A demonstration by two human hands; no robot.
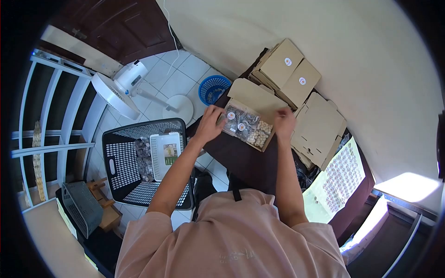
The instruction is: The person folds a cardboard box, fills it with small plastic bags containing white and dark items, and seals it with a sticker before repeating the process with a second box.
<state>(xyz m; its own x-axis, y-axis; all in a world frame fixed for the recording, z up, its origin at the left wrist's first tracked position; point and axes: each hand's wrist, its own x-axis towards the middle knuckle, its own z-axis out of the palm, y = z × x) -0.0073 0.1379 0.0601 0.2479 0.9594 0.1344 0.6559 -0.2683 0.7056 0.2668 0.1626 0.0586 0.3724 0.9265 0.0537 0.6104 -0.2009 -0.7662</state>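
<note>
An open cardboard box (254,147) rests on the dark-covered table, its lid (259,98) folded back. Inside lie clear bags of dark pieces (241,121) with round stickers, beside pale, lumpy filler pieces (258,137). My left hand (212,124) curls its fingers at the box's left edge. On the opposite side, my right hand (284,124) hovers close to the right wall and lid, its fingers smeared by motion.
Closed stickered boxes (288,69) and flattened cardboard (317,127) lie behind and right. A sticker sheet (340,180) hangs over the table's right side. Left stand a black crate (125,185) holding a white basket (158,160), a blue basket (213,83) and a fan (116,95).
</note>
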